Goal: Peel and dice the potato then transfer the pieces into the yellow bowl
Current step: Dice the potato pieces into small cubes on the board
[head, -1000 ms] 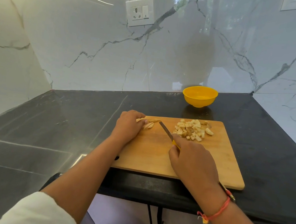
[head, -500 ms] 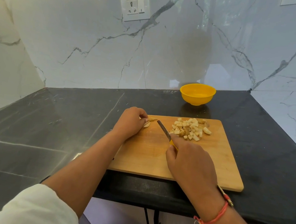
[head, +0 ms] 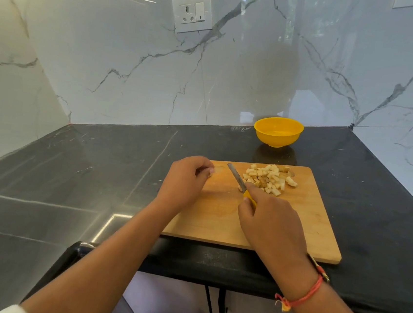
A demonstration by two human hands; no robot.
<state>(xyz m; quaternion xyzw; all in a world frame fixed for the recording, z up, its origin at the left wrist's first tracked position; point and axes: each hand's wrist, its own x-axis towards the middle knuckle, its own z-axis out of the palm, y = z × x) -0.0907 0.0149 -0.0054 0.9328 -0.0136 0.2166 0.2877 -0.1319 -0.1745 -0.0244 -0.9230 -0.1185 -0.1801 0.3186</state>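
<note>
A wooden cutting board [head: 316, 219] lies on the black counter. A heap of diced potato [head: 269, 179] sits at its far right part. My right hand [head: 270, 221] grips a knife [head: 236, 176] with a yellow handle, blade flat-tipped and pointing away to the left, its edge beside the heap. My left hand [head: 185, 179] curls at the board's far left corner over the remaining potato strips, of which only a sliver [head: 210, 174] shows at the fingertips. The yellow bowl [head: 278, 131] stands empty behind the board near the wall.
The black counter [head: 97, 170] spreads to the left and right of the board, with marble walls behind and on both sides. A wall socket [head: 192, 11] hangs above. The counter's front edge runs just under the board.
My left hand has closed over the potato strips, hiding most of them. The knife has shifted right, closer to the diced heap.
</note>
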